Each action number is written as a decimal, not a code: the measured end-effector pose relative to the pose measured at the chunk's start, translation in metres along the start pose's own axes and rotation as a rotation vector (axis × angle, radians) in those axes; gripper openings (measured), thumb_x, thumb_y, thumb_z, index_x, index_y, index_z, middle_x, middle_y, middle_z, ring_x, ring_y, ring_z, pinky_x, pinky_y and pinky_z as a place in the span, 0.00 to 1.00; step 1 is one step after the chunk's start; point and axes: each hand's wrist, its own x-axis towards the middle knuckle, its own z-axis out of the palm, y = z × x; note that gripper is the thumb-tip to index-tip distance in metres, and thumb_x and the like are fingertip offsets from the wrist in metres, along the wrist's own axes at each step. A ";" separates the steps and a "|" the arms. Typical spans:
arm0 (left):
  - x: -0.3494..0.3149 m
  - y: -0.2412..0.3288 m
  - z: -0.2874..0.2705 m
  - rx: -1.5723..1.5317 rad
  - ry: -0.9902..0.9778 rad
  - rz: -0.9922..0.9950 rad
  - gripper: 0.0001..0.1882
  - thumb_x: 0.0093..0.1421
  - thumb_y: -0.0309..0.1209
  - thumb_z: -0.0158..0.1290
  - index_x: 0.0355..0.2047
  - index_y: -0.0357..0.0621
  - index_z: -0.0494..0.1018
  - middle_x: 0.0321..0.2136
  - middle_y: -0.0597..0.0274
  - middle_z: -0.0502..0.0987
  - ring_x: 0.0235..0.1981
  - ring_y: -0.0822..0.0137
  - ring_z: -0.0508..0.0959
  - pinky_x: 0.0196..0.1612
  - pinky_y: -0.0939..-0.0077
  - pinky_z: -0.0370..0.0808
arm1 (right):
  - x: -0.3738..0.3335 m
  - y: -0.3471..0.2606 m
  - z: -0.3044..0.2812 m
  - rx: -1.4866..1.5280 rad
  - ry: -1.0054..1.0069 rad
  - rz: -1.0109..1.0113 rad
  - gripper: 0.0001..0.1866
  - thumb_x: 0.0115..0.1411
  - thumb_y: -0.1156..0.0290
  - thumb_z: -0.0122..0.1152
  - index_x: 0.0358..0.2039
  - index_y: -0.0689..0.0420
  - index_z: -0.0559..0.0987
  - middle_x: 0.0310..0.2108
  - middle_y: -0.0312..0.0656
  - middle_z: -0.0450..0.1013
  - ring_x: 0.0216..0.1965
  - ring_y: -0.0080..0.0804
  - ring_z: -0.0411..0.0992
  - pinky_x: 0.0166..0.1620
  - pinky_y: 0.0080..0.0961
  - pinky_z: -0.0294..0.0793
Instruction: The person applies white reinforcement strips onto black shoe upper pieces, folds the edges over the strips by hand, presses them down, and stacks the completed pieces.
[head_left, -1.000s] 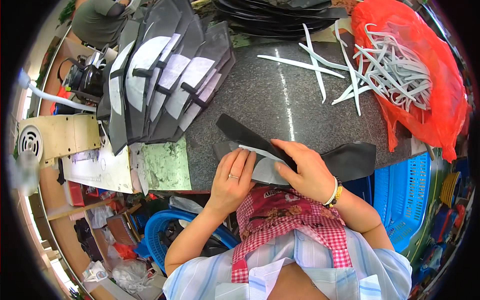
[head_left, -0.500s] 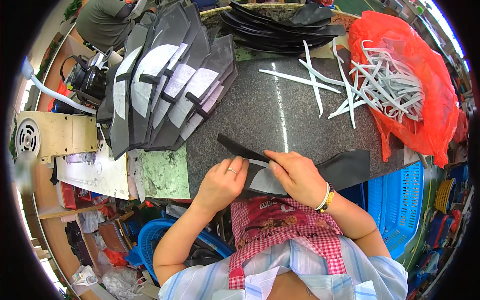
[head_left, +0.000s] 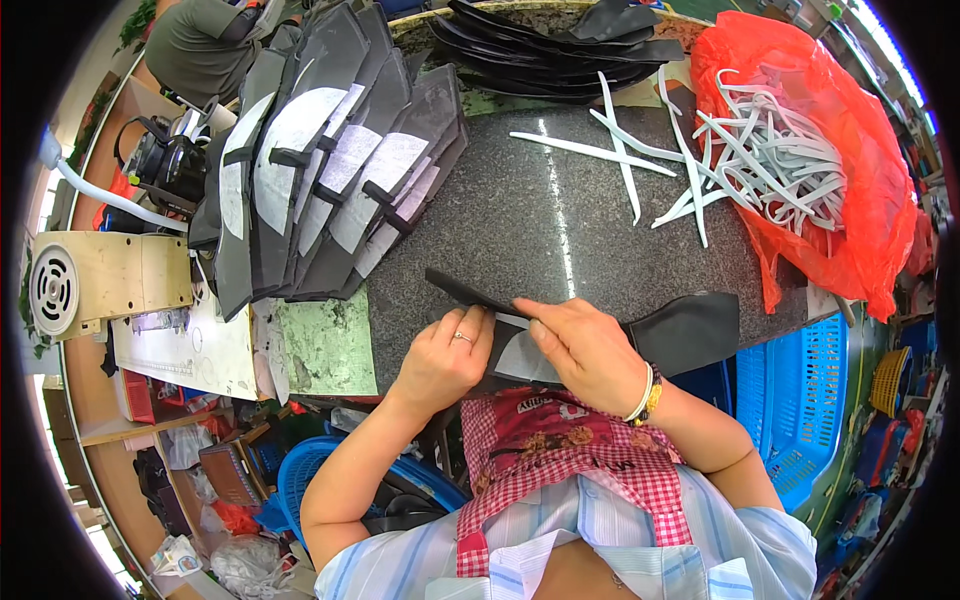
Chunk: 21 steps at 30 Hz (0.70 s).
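A black, flexible leather-like piece (head_left: 690,332) with a pale grey patch on it lies at the near edge of the dark stone slab. Its far edge is folded up into a dark flap that slants to the upper left. My left hand (head_left: 445,358) is closed, thumb and fingers pinching the piece at its left part. Across the middle, my right hand (head_left: 585,352) presses on the piece, its index finger along the raised flap and its thumb beneath. The fingertips partly hide the fold.
Stacked black pieces with white patches (head_left: 300,130) cover the slab's left side. More black pieces (head_left: 540,60) lie at the back. Loose white strips (head_left: 590,155) spread toward a red plastic bag (head_left: 860,160) holding many more. A blue basket (head_left: 800,400) stands below right.
My right hand has slid slightly left along the flap, closer to my left hand. The grip on the black piece continues, and the whole view has shifted slightly.
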 end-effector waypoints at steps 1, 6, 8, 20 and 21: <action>0.000 0.002 -0.002 -0.021 -0.021 -0.033 0.16 0.48 0.27 0.55 0.39 0.35 0.78 0.39 0.57 0.78 0.38 0.62 0.79 0.35 0.72 0.78 | -0.004 -0.001 0.001 0.009 -0.012 -0.009 0.17 0.63 0.71 0.52 0.51 0.65 0.75 0.42 0.53 0.77 0.41 0.50 0.73 0.46 0.41 0.71; 0.006 -0.001 -0.026 -0.460 -0.087 -0.224 0.13 0.52 0.31 0.63 0.35 0.37 0.79 0.32 0.56 0.81 0.34 0.63 0.80 0.36 0.72 0.77 | -0.029 0.016 0.027 -0.354 0.009 -0.325 0.26 0.52 0.73 0.60 0.53 0.64 0.73 0.54 0.49 0.72 0.43 0.37 0.69 0.49 0.36 0.66; 0.013 -0.010 -0.035 -0.806 -0.183 -0.642 0.12 0.54 0.33 0.63 0.33 0.37 0.79 0.29 0.59 0.81 0.30 0.68 0.80 0.34 0.74 0.76 | -0.030 0.015 0.028 -0.393 -0.006 -0.355 0.26 0.52 0.72 0.60 0.53 0.65 0.73 0.56 0.50 0.71 0.43 0.37 0.68 0.49 0.37 0.65; 0.011 -0.040 -0.018 -1.655 -0.184 -1.258 0.08 0.56 0.23 0.61 0.26 0.44 0.71 0.28 0.60 0.81 0.28 0.76 0.80 0.31 0.82 0.76 | -0.034 0.006 0.032 -0.589 -0.059 -0.357 0.32 0.49 0.61 0.69 0.53 0.64 0.73 0.58 0.50 0.67 0.45 0.39 0.67 0.51 0.40 0.65; 0.017 -0.039 -0.022 -1.567 -0.224 -1.278 0.09 0.56 0.23 0.62 0.27 0.44 0.71 0.28 0.61 0.81 0.28 0.76 0.79 0.32 0.81 0.75 | -0.036 0.005 0.033 -0.586 -0.063 -0.356 0.32 0.49 0.61 0.69 0.53 0.64 0.73 0.58 0.50 0.67 0.45 0.39 0.67 0.51 0.40 0.65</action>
